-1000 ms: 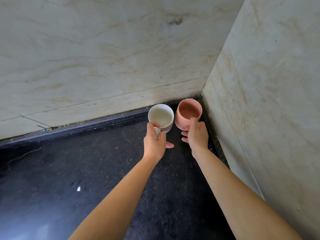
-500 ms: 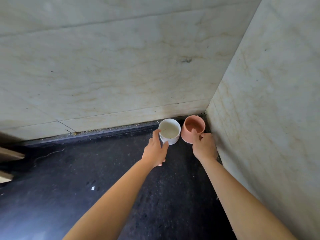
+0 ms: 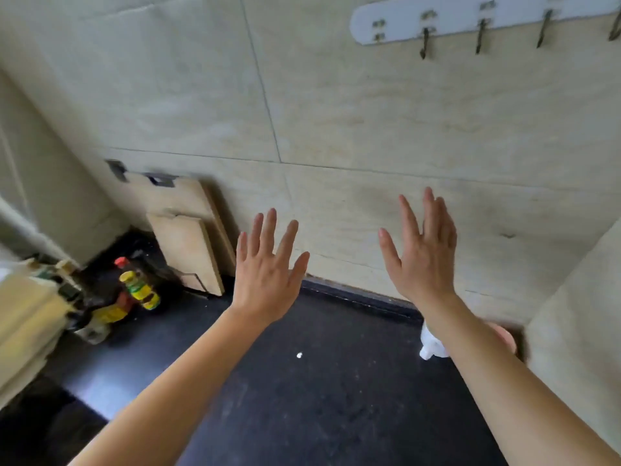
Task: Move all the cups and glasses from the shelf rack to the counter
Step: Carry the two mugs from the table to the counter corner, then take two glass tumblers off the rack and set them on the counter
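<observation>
My left hand point(image 3: 267, 264) and my right hand point(image 3: 421, 250) are both raised in front of the wall, fingers spread, holding nothing. The white cup point(image 3: 431, 344) stands on the black counter point(image 3: 319, 381) in the right corner, mostly hidden behind my right forearm. Beside it, the pink cup point(image 3: 505, 338) shows only as a sliver past the same forearm. No shelf rack is in view.
Wooden cutting boards point(image 3: 188, 237) lean against the wall at the left. Bottles point(image 3: 137, 287) and a cloth bundle point(image 3: 23, 327) crowd the counter's left corner. A white hook rail point(image 3: 470, 18) hangs high on the wall. The side wall point(image 3: 578, 331) bounds the right.
Both hands have let go of the cups and lifted up, fingers spread. The view has swung left and upward, bringing the boards, bottles and hook rail into sight.
</observation>
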`<control>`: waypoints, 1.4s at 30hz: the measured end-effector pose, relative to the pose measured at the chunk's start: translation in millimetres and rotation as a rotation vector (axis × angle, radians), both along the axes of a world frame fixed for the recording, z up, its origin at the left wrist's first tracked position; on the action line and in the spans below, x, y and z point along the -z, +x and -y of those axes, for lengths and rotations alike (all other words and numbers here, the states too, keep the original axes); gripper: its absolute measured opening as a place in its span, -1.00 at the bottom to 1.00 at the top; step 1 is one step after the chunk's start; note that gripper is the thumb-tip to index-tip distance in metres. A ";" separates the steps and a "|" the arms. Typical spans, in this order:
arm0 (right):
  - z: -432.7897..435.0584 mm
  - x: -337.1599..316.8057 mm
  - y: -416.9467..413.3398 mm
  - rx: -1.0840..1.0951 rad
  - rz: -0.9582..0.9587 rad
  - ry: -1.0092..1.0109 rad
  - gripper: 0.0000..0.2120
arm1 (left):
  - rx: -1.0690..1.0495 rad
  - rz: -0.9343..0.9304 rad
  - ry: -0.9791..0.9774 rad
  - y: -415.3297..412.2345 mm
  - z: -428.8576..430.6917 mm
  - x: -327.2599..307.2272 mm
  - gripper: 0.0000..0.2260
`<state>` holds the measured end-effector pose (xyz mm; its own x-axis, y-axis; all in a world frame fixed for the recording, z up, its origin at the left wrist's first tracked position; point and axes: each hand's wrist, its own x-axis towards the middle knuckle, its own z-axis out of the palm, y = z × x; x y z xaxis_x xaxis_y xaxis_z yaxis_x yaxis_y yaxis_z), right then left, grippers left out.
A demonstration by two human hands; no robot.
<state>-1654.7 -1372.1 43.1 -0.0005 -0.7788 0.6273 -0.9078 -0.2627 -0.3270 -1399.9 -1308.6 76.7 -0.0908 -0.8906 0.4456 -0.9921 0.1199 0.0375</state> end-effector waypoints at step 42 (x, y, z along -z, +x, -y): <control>-763.7 -33.2 1137.7 -1.837 -0.075 -0.098 -0.26 | -1.728 -0.022 -0.202 810.4 -947.4 -33.7 -0.31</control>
<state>-517.0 -608.4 76.4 0.7335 0.2703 0.6237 0.5017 -0.8343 -0.2285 -589.5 -361.2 110.4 0.8330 0.1183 0.5405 0.0292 -0.9849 0.1707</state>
